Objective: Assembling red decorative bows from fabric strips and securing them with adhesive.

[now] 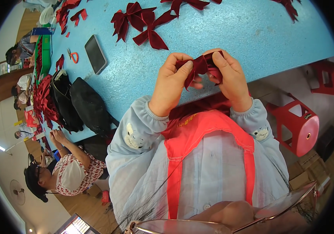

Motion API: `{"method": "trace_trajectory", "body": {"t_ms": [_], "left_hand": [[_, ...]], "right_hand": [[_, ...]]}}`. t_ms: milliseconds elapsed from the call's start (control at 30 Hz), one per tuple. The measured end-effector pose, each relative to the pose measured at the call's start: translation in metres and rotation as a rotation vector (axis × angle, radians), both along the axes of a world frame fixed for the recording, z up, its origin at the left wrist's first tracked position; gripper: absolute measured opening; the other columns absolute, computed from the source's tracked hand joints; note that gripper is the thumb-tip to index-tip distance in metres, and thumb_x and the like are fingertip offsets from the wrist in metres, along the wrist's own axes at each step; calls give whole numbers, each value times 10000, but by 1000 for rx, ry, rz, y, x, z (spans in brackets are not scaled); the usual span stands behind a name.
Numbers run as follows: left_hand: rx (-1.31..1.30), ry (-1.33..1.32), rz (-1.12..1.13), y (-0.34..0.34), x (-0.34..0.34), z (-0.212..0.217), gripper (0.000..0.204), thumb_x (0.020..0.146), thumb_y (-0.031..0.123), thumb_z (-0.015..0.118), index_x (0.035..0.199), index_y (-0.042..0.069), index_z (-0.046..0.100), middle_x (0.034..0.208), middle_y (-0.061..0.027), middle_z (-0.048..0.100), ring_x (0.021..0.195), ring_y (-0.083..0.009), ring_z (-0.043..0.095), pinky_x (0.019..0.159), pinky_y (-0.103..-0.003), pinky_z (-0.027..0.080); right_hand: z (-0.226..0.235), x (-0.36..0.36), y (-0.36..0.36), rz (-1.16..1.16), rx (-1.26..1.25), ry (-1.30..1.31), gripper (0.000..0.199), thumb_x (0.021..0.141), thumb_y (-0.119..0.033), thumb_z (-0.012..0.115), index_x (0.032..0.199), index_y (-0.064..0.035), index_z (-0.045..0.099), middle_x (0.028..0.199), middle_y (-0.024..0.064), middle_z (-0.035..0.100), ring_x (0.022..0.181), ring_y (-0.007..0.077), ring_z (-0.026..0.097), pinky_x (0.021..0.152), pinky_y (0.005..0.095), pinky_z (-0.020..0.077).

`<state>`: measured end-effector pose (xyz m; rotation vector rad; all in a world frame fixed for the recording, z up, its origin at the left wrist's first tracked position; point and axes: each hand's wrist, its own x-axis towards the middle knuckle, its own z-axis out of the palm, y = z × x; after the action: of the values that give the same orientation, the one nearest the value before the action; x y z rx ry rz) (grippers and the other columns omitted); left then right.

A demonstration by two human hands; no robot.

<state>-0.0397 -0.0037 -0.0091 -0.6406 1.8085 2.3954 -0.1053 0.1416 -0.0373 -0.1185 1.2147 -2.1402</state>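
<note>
- While both hands meet just above the centre of the frame, the left hand (170, 84) and the right hand (231, 80) hold one dark red fabric ribbon bow (201, 67) between them.
- The left hand's fingers (186, 70) are clenched on the bow's left loop, thumb on top; a ribbon tail hangs below.
- The right hand's fingers (219, 64) pinch the bow's right side, closed on the fabric.
- The bow is held in the air over the near edge of the light blue speckled bench (229, 27), not resting on it.
- Finished dark red ribbon bows (141, 23) lie on the bench in the upper middle of the frame, well apart from the hands.
- A dark flat phone (96, 54) lies at upper left, with small orange-handled scissors (73, 56) just beside it.
- Two black bags (81, 103) sit at the left, next to a heap of red ribbon pieces (44, 101).
- A red plastic stool (297, 124) stands at right.
- Another seated person (67, 171) works at lower left.
</note>
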Motion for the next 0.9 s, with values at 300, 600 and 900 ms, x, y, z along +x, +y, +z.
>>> {"method": "trace_trajectory", "body": {"t_ms": [300,600,900], "left_hand": [[-120,174,69,14,2,10,235,868,39,537,1079,54,433,788,-53,549,541,-74,465,436,-204,364],[92,34,-29,-1,-1,2,309,849,37,567,1122,51,423,720,-32,532,525,-62,450,420,-194,328],[184,99,-44,-10,-6,-15,304,840,46,579,1106,23,434,790,-64,552,556,-90,498,462,-208,413]], "right_hand": [[-14,1,-4,-29,-74,-3,159,887,-152,538,999,-44,573,795,-6,566,580,40,411,487,178,321],[-9,6,-3,-83,-186,-308,108,879,-125,535,951,-47,555,741,-5,541,544,36,398,428,168,290],[-7,4,-9,-93,-156,-370,82,881,-129,544,925,-60,555,736,-6,543,533,30,388,409,171,269]]}}
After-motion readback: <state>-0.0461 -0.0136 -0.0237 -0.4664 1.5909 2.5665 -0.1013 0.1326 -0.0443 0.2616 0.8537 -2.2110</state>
